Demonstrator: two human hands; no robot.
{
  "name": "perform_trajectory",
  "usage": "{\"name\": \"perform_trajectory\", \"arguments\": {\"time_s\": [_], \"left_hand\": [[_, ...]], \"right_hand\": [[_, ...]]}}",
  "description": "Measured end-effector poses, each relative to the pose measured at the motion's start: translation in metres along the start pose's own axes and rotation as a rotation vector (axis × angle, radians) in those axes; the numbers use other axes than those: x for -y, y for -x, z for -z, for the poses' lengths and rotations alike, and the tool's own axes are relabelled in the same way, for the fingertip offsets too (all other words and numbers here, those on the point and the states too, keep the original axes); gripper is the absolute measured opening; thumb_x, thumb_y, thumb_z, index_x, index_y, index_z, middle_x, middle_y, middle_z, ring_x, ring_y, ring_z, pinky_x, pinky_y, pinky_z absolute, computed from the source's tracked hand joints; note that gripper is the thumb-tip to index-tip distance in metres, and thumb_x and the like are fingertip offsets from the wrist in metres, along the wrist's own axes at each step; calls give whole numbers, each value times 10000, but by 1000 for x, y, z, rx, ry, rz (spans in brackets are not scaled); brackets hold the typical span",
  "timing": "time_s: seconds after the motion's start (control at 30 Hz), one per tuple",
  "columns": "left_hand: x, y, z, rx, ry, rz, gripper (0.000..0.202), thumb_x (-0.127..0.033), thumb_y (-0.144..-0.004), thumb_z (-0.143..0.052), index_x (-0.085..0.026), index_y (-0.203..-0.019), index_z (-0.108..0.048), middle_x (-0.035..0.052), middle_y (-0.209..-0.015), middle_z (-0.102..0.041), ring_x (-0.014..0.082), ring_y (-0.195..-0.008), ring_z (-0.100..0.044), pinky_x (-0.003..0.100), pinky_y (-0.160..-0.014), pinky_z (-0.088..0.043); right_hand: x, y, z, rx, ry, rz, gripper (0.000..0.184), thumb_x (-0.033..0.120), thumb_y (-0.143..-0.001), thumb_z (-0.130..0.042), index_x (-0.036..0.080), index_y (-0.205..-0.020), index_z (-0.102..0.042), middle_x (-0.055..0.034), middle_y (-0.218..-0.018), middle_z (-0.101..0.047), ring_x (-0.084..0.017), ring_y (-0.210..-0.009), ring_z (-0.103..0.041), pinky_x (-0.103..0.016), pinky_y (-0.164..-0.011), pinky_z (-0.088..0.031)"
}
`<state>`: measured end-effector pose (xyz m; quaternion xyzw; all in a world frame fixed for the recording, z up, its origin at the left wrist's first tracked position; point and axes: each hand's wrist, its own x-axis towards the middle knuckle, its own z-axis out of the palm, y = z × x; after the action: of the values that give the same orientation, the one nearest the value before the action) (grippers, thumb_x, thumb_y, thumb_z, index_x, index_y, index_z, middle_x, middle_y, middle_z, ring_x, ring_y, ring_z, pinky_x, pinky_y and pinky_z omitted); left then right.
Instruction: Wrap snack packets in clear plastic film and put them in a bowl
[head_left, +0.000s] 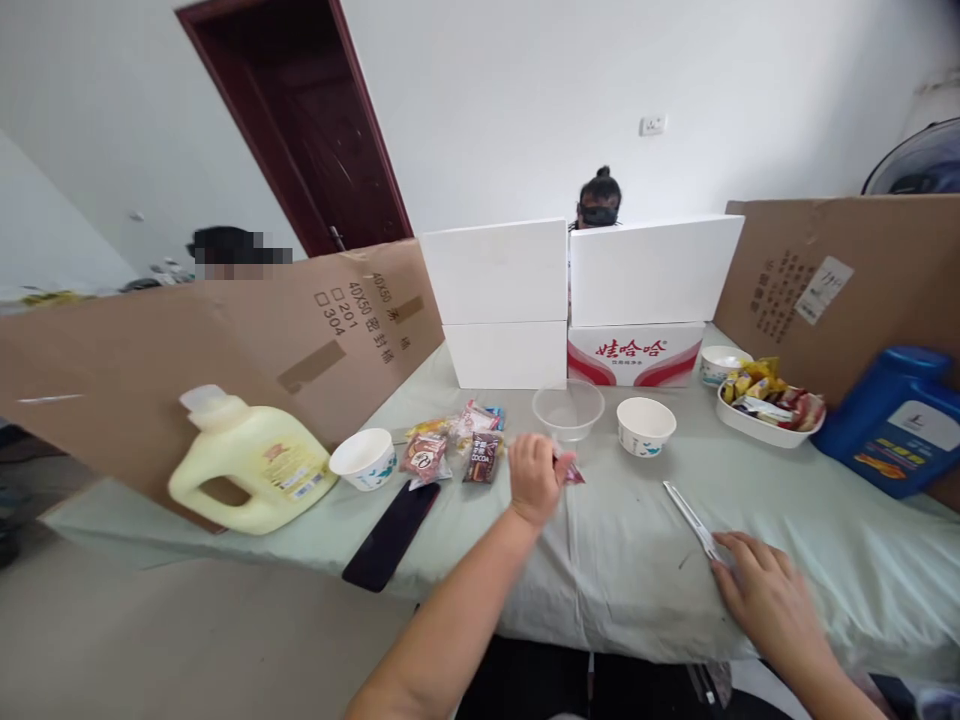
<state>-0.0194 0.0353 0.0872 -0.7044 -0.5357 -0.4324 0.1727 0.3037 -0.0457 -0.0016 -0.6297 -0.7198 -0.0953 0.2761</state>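
My left hand (535,480) is closed on a small red snack packet (574,475), part of which sticks out past the fingers. Beside it lies a group of wrapped snacks, including a brown cocoa packet (481,458) and a red-brown packet (425,455). Just beyond the hand stands a clear plastic bowl (568,410). To its right is a white paper bowl (646,426). At the table's near right, my right hand (772,590) pinches the near end of slim white tongs (688,518), which rest low over the cloth.
A second paper bowl (364,460), a black phone (391,535) and a yellow jug (259,465) are at left. A snack-filled white dish (769,430) and blue jug (896,425) stand right. White boxes (502,270) and cardboard (360,330) wall the table; a blindfolded person sits behind.
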Motion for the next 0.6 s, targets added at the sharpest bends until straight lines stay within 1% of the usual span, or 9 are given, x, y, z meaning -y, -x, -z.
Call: {"name": "perform_trajectory", "arguments": {"time_s": [0.03, 0.1, 0.17, 0.2, 0.27, 0.33, 0.43, 0.53, 0.6], "left_hand": [[-17, 17, -8, -1, 46, -12, 422, -505, -963, -350, -183, -764, -536, 69, -752, -534, 234, -759, -494, 373, -739, -404], [-46, 53, -16, 81, 121, -65, 366, -479, -951, -401, -170, -825, -553, 76, -803, -546, 230, -779, -505, 385, -742, -433], [-63, 84, -11, 235, 150, -196, 279, -434, -903, -514, -166, -946, -582, 104, -954, -576, 267, -915, -530, 454, -851, -441], [-66, 96, -5, 292, 163, -236, 314, -431, -870, -563, -164, -1034, -583, 122, -1041, -574, 293, -991, -526, 488, -895, -433], [-64, 109, 11, 385, 209, -293, 397, -386, -832, -609, -169, -1159, -558, 138, -1158, -555, 322, -1095, -505, 518, -954, -422], [-54, 111, 25, 418, 280, -326, 354, -281, -838, -588, -178, -1175, -551, 131, -1179, -557, 302, -1127, -509, 485, -967, -443], [-37, 106, 30, 325, 334, -319, 258, -140, -850, -529, -202, -1098, -566, 102, -1117, -584, 261, -1127, -532, 442, -969, -460], [-26, 105, 24, 209, 248, -127, 352, -198, -847, -593, -184, -1190, -512, 144, -1213, -542, 315, -1209, -481, 515, -989, -437], [-25, 106, 20, 221, 219, 13, 517, -274, -836, -637, -146, -1293, -433, 191, -1282, -500, 346, -1217, -471, 544, -963, -453]], "right_hand": [[0, 3, -3, -1, 32, 6, 391, 435, -910, -363, 203, -1071, -633, -95, -1036, -669, -290, -969, -582, -417, -800, -454], [0, 6, -9, 6, 62, 24, 386, 415, -933, -354, 194, -1105, -619, -94, -1012, -671, -279, -950, -581, -392, -764, -452], [1, 7, -11, 11, 75, 42, 400, 438, -936, -374, 181, -1139, -604, -99, -1010, -667, -283, -960, -571, -393, -767, -448], [2, 5, -11, 11, 82, 45, 413, 455, -932, -393, 174, -1155, -597, -104, -1013, -664, -290, -970, -564, -401, -778, -447], [6, 0, -10, 12, 96, 43, 427, 472, -918, -434, 164, -1167, -595, -110, -1015, -660, -302, -980, -552, -417, -801, -444], [11, -9, -9, 26, 98, 39, 387, 435, -912, -459, 164, -1145, -607, -111, -1019, -659, -305, -978, -548, -428, -817, -444], [20, -25, -9, 75, 56, 29, 276, 307, -918, -430, 175, -1066, -623, -108, -1002, -663, -295, -963, -557, -431, -819, -448], [30, -29, -7, 116, -60, -22, 264, 232, -913, -371, 187, -1038, -599, -105, -985, -655, -268, -922, -591, -418, -797, -469], [42, -23, -6, 98, -191, -113, 278, 254, -909, -360, 184, -1090, -560, -114, -1033, -630, -246, -903, -616, -405, -787, -493]]}}
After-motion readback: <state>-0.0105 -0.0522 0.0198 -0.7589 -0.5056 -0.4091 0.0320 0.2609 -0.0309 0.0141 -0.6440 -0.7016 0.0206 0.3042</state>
